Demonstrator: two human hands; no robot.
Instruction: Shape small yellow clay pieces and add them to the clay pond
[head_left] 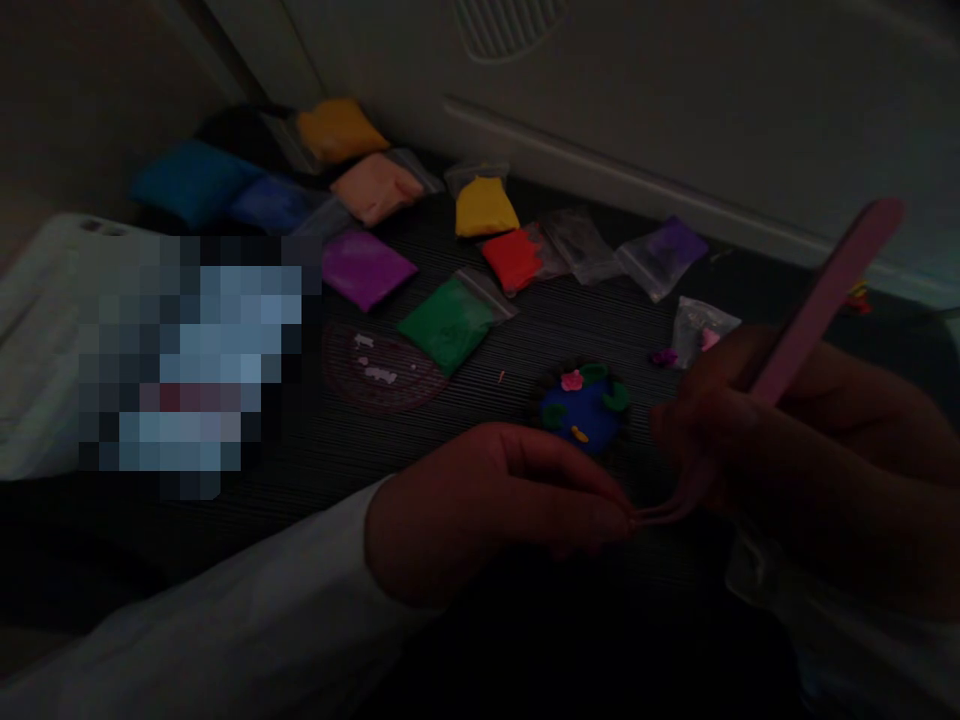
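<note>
My right hand (817,450) grips pink tweezers (821,305) with a bent tip. The tip reaches the pinched fingertips of my left hand (487,505). Whatever those fingertips hold is too small and dark to make out. Just beyond my hands lies a round blue clay piece (589,405) with a dark, bumpy rim. On it sit a pink flower (571,380), several green leaf shapes (616,397) and a small orange-yellow bit (579,434).
Several clay bags lie behind, among them green (450,325), purple (367,268), red (514,257) and yellow (485,207). A translucent ruler (386,395) bears white scraps. At left is a blurred-out bright screen (217,350). A small clear bag (697,325) lies near my right hand.
</note>
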